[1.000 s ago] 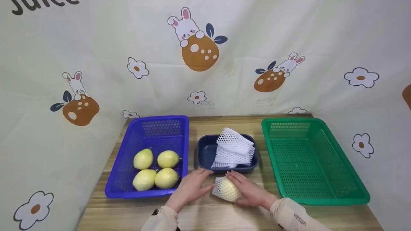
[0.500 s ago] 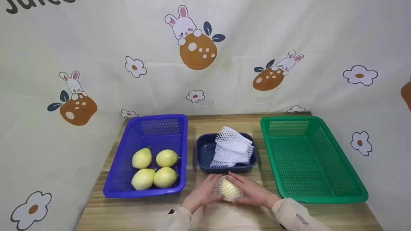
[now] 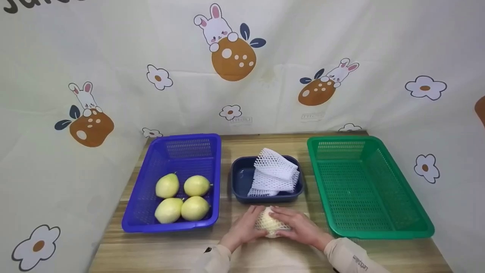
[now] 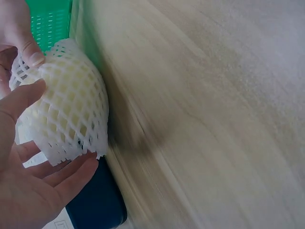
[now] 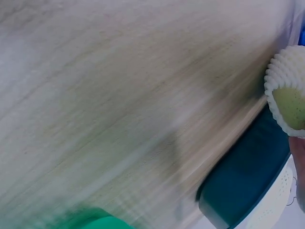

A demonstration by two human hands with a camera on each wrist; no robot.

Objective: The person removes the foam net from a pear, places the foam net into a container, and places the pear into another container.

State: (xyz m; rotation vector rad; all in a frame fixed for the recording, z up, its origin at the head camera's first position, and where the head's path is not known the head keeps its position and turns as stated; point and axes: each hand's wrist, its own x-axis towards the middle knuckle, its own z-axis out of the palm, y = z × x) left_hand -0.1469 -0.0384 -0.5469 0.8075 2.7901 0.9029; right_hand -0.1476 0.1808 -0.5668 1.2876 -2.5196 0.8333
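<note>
Between both hands is a yellow-green pear (image 3: pixel 269 222) in a white foam net sleeve, low over the wooden table. My left hand (image 3: pixel 245 227) holds its left side; in the left wrist view the thumb presses the net (image 4: pixel 71 100) and the fingers curl under the sleeve's edge. From the right, my right hand (image 3: pixel 301 227) grips the pear with fingers on top and thumb near the front. Bare pear skin (image 5: pixel 291 107) shows through the sleeve's open end in the right wrist view, where most of the right hand is out of frame.
A dark blue tray (image 3: pixel 242 195) just behind the hands holds white foam nets (image 3: pixel 274 178). Several pears (image 3: pixel 195 208) lie in the blue basket (image 3: pixel 170 228) at left. At right stands a green basket (image 3: pixel 382 234). A printed curtain (image 3: pixel 280 91) hangs behind the table.
My left hand has moved right, from beside the net onto the netted pear. My right hand stays on the pear, its fingers shifting slightly. The sleeve now sits more closely round the fruit.
</note>
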